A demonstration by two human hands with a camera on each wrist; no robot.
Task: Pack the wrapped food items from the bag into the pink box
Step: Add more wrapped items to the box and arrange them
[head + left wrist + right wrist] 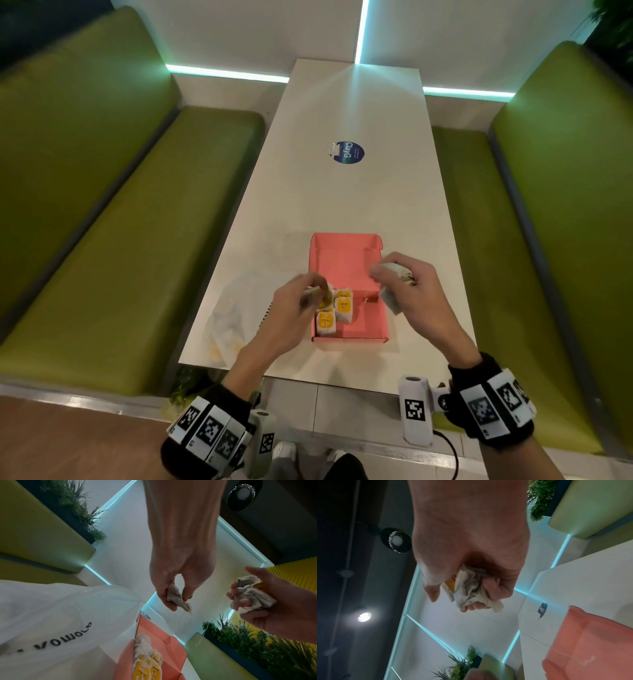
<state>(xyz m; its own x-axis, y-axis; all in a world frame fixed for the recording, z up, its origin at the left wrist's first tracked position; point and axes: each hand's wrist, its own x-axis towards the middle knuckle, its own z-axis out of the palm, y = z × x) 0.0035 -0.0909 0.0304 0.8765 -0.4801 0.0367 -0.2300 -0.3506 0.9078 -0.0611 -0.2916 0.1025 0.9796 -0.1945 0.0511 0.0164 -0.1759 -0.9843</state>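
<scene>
left hand (291, 308) pinches one wrapped packet (178, 600) over the pink box's (349, 337) left side, beside packed packets (334, 313), likely to fill that row. right hand (407, 291) clutches a crumpled bundle (394, 277) above the right wall; its packet count is unclear. bag (233, 308) lies left on the worktop (349, 192); contents hidden.

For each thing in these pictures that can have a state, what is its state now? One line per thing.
pink box: open, lid flap up at the far side, partly filled.
packed wrapped items: three lie in the box's left part.
left hand: pinches a wrapped item over the box's left edge.
right hand: grips a bunch of wrapped items above the box's right side.
plastic bag: lies crumpled on the table, left of the box.
</scene>
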